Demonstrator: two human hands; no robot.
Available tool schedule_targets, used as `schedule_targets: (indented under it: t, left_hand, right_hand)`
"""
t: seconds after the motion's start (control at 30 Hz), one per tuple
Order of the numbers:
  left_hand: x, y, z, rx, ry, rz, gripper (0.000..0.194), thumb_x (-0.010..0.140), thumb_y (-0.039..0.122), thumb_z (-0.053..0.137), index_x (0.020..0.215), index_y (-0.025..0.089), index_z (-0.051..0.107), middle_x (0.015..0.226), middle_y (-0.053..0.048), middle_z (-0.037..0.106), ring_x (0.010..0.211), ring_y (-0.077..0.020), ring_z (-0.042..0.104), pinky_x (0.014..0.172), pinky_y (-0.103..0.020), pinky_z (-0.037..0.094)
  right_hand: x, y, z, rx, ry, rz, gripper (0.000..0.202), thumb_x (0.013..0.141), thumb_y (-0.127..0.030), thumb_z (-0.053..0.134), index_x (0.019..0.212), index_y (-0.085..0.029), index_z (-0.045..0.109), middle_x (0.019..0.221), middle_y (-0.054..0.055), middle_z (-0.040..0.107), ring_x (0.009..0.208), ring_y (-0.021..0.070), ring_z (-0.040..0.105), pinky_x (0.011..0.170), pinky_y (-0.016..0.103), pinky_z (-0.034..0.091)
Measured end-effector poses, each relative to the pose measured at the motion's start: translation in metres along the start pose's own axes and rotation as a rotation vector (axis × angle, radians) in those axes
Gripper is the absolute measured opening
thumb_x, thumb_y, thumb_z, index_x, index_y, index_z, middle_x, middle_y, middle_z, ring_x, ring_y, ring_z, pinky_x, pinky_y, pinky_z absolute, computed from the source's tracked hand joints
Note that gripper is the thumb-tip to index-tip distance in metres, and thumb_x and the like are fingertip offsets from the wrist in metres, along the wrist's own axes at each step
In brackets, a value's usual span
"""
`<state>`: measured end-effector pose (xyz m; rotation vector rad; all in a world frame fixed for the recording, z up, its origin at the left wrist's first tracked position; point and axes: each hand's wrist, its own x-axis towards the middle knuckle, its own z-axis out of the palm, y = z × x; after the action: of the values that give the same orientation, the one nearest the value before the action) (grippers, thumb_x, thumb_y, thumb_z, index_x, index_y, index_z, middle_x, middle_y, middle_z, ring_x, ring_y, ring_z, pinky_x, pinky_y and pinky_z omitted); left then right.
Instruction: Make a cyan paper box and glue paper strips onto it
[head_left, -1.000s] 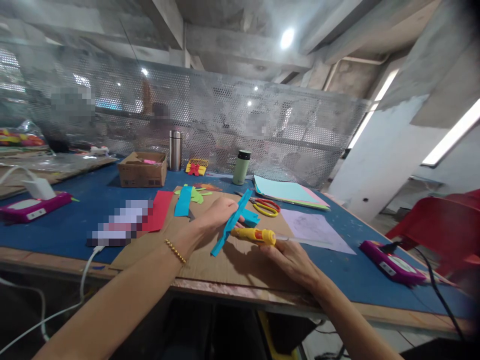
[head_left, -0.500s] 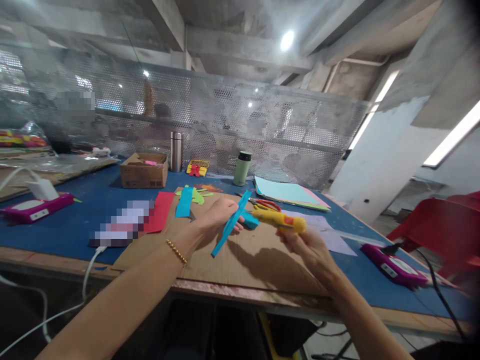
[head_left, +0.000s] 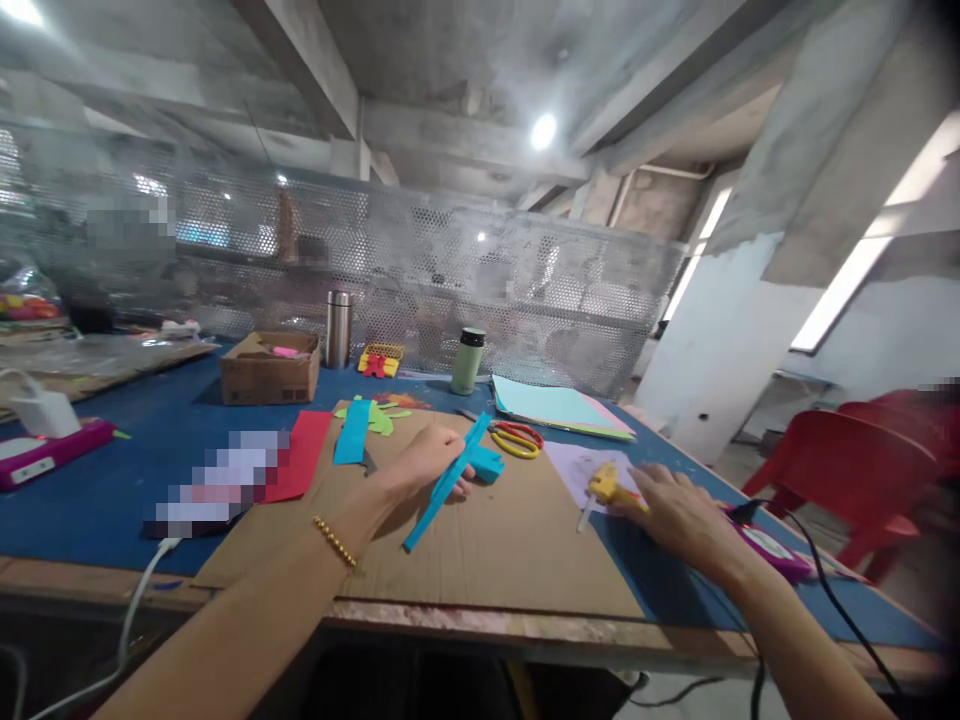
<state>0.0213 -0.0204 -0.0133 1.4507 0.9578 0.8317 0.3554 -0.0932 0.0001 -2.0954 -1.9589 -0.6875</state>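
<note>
1. Our hands are apart: the left hand (head_left: 433, 456) pinches a blue paper strip (head_left: 448, 482) above the cardboard sheet (head_left: 517, 560); the right hand (head_left: 679, 510) is at the yellow glue gun (head_left: 609, 484), grip unclear
2. We judge the work partway: a blue folded piece (head_left: 487, 464) is shaped, while a blue rectangle (head_left: 352, 432) lies flat and apart
3. The strip is long, narrow and slanted before the folded piece; whether they are joined, we cannot tell
</note>
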Motion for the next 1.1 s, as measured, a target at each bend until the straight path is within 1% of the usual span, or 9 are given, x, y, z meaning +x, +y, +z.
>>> schedule_targets:
  t: [0.07, 0.1, 0.17, 0.27, 0.37, 0.53, 0.73, 0.97, 1.1]
  left_hand:
    - [-0.001, -0.001, 0.002, 0.013, -0.016, 0.002, 0.021, 0.094, 0.022, 0.046, 0.075, 0.014, 0.054, 0.084, -0.014, 0.071, 0.057, -0.0187, 0.069, 0.054, -0.033, 0.057]
    - [-0.001, -0.001, 0.003, 0.011, -0.026, 0.009, 0.021, 0.093, 0.023, 0.047, 0.076, 0.015, 0.054, 0.085, -0.013, 0.071, 0.056, -0.0179, 0.068, 0.054, -0.033, 0.056]
    - [-0.001, -0.003, 0.004, -0.002, -0.042, 0.022, 0.021, 0.093, 0.028, 0.049, 0.077, 0.015, 0.054, 0.087, -0.013, 0.071, 0.055, -0.0167, 0.067, 0.054, -0.031, 0.055]
    - [0.001, -0.005, 0.002, 0.027, -0.031, 0.059, 0.023, 0.092, 0.034, 0.051, 0.080, 0.016, 0.056, 0.088, -0.012, 0.071, 0.057, -0.0159, 0.067, 0.054, -0.029, 0.054]
    - [0.003, -0.006, -0.001, 0.172, 0.010, 0.169, 0.027, 0.091, 0.037, 0.051, 0.078, 0.015, 0.059, 0.078, -0.008, 0.069, 0.055, -0.0147, 0.064, 0.052, -0.025, 0.051]
    - [0.004, -0.008, -0.003, 0.316, 0.048, 0.286, 0.030, 0.088, 0.034, 0.052, 0.062, 0.018, 0.054, 0.061, -0.002, 0.059, 0.056, -0.0154, 0.058, 0.050, -0.023, 0.044]
    - [0.000, -0.002, -0.001, 0.300, -0.022, 0.302, 0.029, 0.088, 0.034, 0.052, 0.066, 0.016, 0.062, 0.066, -0.004, 0.067, 0.061, -0.0166, 0.061, 0.056, -0.024, 0.047]
    - [-0.001, 0.001, -0.005, -0.059, -0.147, 0.058, 0.044, 0.086, 0.054, 0.059, 0.084, 0.012, 0.068, 0.076, -0.009, 0.071, 0.061, -0.0168, 0.063, 0.058, -0.028, 0.050]
    - [0.003, -0.003, -0.008, -0.088, -0.192, 0.091, 0.039, 0.075, 0.048, 0.075, 0.085, 0.011, 0.070, 0.076, -0.006, 0.070, 0.063, -0.0133, 0.061, 0.058, -0.024, 0.044]
  right_hand:
    - [0.003, -0.028, -0.020, 0.282, 0.119, 0.017, 0.028, 0.085, -0.038, 0.058, 0.098, -0.018, 0.073, 0.108, 0.015, 0.073, 0.090, 0.0286, 0.068, 0.073, 0.037, 0.050]
    - [0.007, -0.047, -0.028, 0.493, 0.086, 0.033, 0.027, 0.087, -0.037, 0.054, 0.095, -0.019, 0.073, 0.098, 0.012, 0.075, 0.081, 0.0237, 0.068, 0.069, 0.033, 0.050]
    - [0.015, -0.087, -0.036, 0.937, -0.152, 0.122, 0.024, 0.084, -0.035, 0.055, 0.077, -0.018, 0.070, 0.074, 0.007, 0.072, 0.056, 0.0162, 0.062, 0.053, 0.027, 0.045]
    - [0.028, -0.139, -0.030, 1.096, -0.274, 0.135, 0.021, 0.079, -0.030, 0.056, 0.065, -0.018, 0.065, 0.060, 0.001, 0.066, 0.042, 0.0103, 0.053, 0.041, 0.022, 0.037]
    - [0.032, -0.166, -0.018, 1.205, -0.353, 0.137, 0.025, 0.077, -0.027, 0.058, 0.053, -0.019, 0.058, 0.050, 0.000, 0.060, 0.039, 0.0097, 0.049, 0.038, 0.021, 0.033]
    - [0.025, -0.175, -0.014, 1.346, -0.374, 0.119, 0.026, 0.079, -0.030, 0.061, 0.055, -0.019, 0.061, 0.051, 0.001, 0.060, 0.043, 0.0104, 0.049, 0.040, 0.022, 0.032]
    - [0.020, -0.179, -0.018, 1.420, -0.369, 0.099, 0.027, 0.076, -0.024, 0.058, 0.050, -0.020, 0.058, 0.048, 0.000, 0.057, 0.043, 0.0106, 0.047, 0.043, 0.023, 0.031]
    - [0.018, -0.176, -0.016, 1.453, -0.357, 0.120, 0.024, 0.078, -0.033, 0.063, 0.059, -0.018, 0.065, 0.050, 0.000, 0.056, 0.044, 0.0108, 0.047, 0.044, 0.023, 0.032]
    - [0.017, -0.175, -0.012, 1.472, -0.339, 0.101, 0.032, 0.079, -0.044, 0.065, 0.062, -0.017, 0.063, 0.051, -0.001, 0.054, 0.044, 0.0096, 0.044, 0.043, 0.022, 0.029]
